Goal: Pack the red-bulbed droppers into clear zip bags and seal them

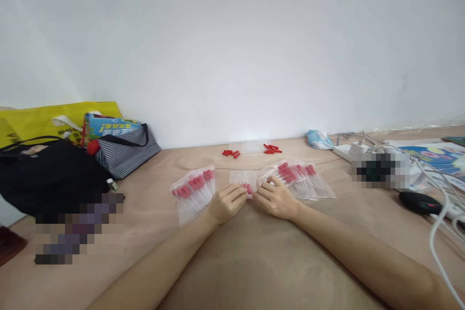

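In the middle, a small clear bag (pixel 242 178) with red-ended sticks in it lies between my hands. My left hand (pixel 227 202) is closed at the bag's near left edge, fingertips pinched on it. My right hand (pixel 276 198) has its fingers curled together at the bag's near right corner. Filled clear bags (pixel 196 189) of red-tipped white sticks fan out to the left. More filled bags (pixel 308 181) overlap on the right, partly behind my right hand. Farther back lie loose red-tipped sticks (pixel 230 153) and a second loose group (pixel 272 148).
Along the left side are a black bag (pixel 51 174), a striped bag (pixel 125 150) and a small bottle (pixel 112 184). At the right are a blue-and-white packet (pixel 319 139), a power strip (pixel 342 152), white cables, a black brush-like object (pixel 419 202) and printed papers (pixel 436 157).
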A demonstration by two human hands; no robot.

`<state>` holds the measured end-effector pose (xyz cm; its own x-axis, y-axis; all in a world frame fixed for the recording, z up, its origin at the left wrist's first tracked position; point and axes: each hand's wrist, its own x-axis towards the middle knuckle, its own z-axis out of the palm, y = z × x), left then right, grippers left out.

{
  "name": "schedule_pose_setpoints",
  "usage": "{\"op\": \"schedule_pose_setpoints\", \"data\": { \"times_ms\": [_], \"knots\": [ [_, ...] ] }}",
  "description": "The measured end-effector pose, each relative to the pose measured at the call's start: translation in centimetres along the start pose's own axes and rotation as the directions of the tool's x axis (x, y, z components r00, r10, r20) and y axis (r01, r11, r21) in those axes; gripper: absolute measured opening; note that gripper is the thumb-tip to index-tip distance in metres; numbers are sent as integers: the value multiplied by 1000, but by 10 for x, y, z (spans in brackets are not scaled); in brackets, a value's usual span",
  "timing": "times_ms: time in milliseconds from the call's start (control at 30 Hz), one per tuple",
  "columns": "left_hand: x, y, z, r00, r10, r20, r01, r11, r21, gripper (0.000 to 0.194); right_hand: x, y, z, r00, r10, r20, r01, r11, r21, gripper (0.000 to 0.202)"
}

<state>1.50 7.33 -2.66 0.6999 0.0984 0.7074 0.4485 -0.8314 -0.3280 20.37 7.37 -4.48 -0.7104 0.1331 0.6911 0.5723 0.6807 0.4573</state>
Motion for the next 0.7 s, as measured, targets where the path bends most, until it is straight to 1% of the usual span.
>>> {"op": "schedule_pose_setpoints", "data": {
  "times_ms": [200, 400, 533, 700],
  "knots": [
    [0, 0, 0, 999, 41, 10, -41, 999, 36, 15, 3, 0, 1, 999, -17, -34, 17, 1000, 4, 26],
    [0, 1, 0, 996, 82, 37, -86, 990, 115, 16, 7, -3, 4, 999, -17, -50, 19, 999, 28, 27],
    [0, -2, -3, 993, 109, 35, -113, 983, 145, 16, 7, -4, 4, 999, 11, -49, -9, 1000, 28, 24],
    [-5, -8, -5, 991, 135, 23, -136, 980, 147, 9, 7, -4, 1, 996, 73, -49, -70, 996, 52, 22]
  ]
}}
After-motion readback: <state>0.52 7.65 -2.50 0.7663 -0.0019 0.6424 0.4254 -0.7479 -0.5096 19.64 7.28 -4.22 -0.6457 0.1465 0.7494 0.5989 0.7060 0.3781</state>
